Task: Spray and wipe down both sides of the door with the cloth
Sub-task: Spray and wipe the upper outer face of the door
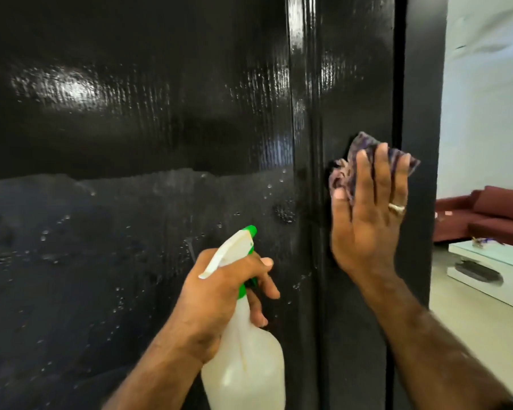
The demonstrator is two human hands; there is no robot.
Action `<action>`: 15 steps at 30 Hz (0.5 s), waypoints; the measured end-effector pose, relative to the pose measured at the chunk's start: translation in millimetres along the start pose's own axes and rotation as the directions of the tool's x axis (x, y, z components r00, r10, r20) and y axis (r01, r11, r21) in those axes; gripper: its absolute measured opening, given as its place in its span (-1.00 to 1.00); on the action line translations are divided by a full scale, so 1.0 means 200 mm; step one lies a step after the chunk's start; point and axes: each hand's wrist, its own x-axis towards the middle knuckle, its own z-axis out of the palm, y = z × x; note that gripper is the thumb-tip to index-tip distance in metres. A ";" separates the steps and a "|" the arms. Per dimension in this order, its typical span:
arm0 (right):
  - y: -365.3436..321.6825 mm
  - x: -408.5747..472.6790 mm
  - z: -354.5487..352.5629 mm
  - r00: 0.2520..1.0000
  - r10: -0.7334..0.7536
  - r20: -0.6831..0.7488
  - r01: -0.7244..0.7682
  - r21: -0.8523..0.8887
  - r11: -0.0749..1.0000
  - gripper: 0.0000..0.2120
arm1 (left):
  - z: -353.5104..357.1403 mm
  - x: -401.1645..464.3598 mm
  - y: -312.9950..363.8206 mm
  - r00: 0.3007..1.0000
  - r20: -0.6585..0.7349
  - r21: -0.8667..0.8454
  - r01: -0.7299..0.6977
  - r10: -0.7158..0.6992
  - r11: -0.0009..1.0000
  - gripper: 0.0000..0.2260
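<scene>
Nearest: left hand [219, 294] wrapped around the neck of a white spray bottle [243, 359], index finger out front by the trigger, other fingers curled round. Bottle's long axis runs near upright, leaning a little; green nozzle [250, 230] points up and away at the door [131, 128].

Next out: right hand [367, 220] flat, fingers straight and spread, pressing a purple cloth [364, 149] against the door's right-hand vertical stile, just beside the edge (ring on one finger). Cloth is bunched, mostly under the fingertips, corners sticking out above.

Door panel: glossy black, upper part shiny, lower part duller with scattered droplets, so this face looks part-wiped by my read.

Far right, past the door edge: red sofa [491, 211], white low table [485, 261].

Risks, judged: cloth held by flat pressure only, could slip out from under the fingers on the wet gloss; droplets may run and streak before being wiped; fingers close to the door edge gap, pinch possible if the door swings.
</scene>
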 end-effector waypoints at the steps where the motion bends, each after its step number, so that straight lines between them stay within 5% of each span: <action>1: -0.04 -0.03 0.01 0.999 -0.031 0.010 0.031 0.004 1.000 -0.44 | 0.00 0.00 0.00 1.000 0.000 0.004 -0.002 0.002 1.000 -0.37; 5: 0.03 -0.44 -0.07 0.902 -0.357 0.244 0.360 0.033 0.932 -0.45 | -0.01 0.01 -0.03 1.000 -0.025 -0.003 0.015 -0.015 1.000 -0.36; 7: 0.17 -0.52 -0.14 0.873 -0.408 0.267 0.420 0.013 0.907 -0.43 | -0.02 0.00 -0.04 1.000 -0.020 -0.011 0.019 -0.019 1.000 -0.39; 13: 0.06 -0.04 -0.01 0.999 0.034 -0.011 -0.034 0.029 0.999 -0.45 | -0.04 -0.01 0.00 1.000 -0.003 -0.029 -0.007 0.007 1.000 -0.42; 15: -0.02 0.00 0.02 1.000 0.011 -0.016 -0.011 0.006 1.000 -0.43 | -0.01 0.00 0.02 1.000 0.011 -0.042 -0.025 0.026 0.999 -0.50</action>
